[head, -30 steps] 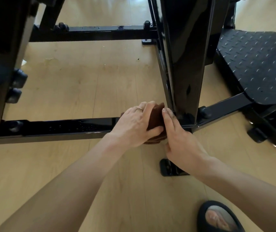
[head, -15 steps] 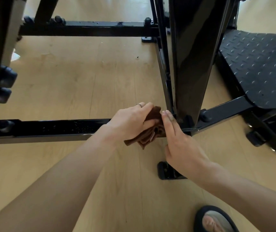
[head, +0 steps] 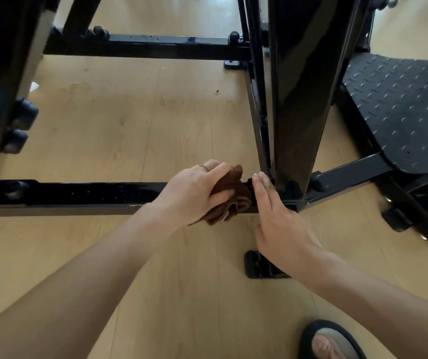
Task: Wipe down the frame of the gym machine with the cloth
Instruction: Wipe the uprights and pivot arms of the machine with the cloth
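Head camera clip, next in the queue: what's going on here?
A person is crouched over a black gym machine, cleaning its frame. The left hand grips a bunched brown cloth against the low horizontal bar, close to where it meets the upright post. The right hand lies flat, fingers straight, at the base of that post. A studded footplate sits to the right, on the wooden floor.

The left hand (head: 197, 193) covers much of the brown cloth (head: 231, 195), so its full shape cannot be told. The right hand (head: 275, 218) hides the joint at the foot of the upright post (head: 298, 99), whose top the upper edge cuts off. A slippered foot (head: 329, 340) is cropped at the bottom edge, and the treaded plate (head: 410, 112) at the right edge.
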A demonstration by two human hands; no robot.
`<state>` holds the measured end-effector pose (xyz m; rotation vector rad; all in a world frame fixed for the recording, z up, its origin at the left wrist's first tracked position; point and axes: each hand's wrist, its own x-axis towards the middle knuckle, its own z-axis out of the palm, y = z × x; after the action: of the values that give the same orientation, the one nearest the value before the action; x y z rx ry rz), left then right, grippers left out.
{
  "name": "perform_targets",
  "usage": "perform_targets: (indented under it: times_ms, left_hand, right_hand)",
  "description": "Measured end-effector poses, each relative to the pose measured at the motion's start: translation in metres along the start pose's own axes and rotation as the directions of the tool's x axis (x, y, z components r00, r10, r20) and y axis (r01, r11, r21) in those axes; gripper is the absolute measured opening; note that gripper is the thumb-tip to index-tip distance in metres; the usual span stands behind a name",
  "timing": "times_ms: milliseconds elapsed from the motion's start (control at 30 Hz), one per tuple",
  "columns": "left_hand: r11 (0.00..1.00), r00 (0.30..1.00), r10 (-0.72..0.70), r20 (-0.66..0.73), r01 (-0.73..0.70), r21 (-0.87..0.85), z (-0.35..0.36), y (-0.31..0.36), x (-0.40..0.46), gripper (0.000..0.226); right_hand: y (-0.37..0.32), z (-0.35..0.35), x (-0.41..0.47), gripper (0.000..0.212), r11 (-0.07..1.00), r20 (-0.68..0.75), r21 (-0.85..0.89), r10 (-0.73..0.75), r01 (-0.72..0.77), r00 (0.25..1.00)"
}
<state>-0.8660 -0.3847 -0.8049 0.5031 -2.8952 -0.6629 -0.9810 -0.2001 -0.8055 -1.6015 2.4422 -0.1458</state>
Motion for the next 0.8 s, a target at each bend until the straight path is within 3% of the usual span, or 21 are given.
perform_targets:
  times_ms: [133,233,367,533,733,800]
  left_hand:
    - [0.952,0.999,0.037,0.032,-0.045,0.302,0.005,-0.003,-0.018,0.074]
    - [0.909,0.999,0.034,0.007,-0.033,0.415,0.012,0.012,-0.006,0.077]
    - [0.907,1.000,0.030,0.007,-0.031,0.419,0.021,0.035,0.010,0.076]
    - [0.938,0.997,0.072,0.006,-0.070,0.338,0.002,0.001,-0.020,0.076]
    - [0.957,0.995,-0.097,0.016,0.089,0.275,-0.047,-0.070,-0.083,0.075]
    - [0.941,0.988,-0.157,-0.003,0.151,0.302,-0.054,-0.082,-0.096,0.075]
  right_hand:
    - [-0.003,0.000,-0.002,0.091,0.992,-0.021,-0.122,0.018,-0.020,1.000]
    - [-0.008,0.003,0.001,0.098,0.992,0.006,-0.117,0.047,-0.046,0.999]
    - [-0.014,0.011,0.005,0.106,0.992,-0.012,-0.092,0.084,-0.085,0.996]
    - [-0.006,0.013,-0.001,0.114,0.993,-0.045,-0.099,0.064,-0.068,0.997]
    - [-0.003,0.004,-0.004,0.096,0.993,-0.051,-0.121,-0.004,-0.002,0.999]
    - [-0.001,0.000,-0.005,0.094,0.979,-0.019,-0.203,-0.024,0.019,1.000]
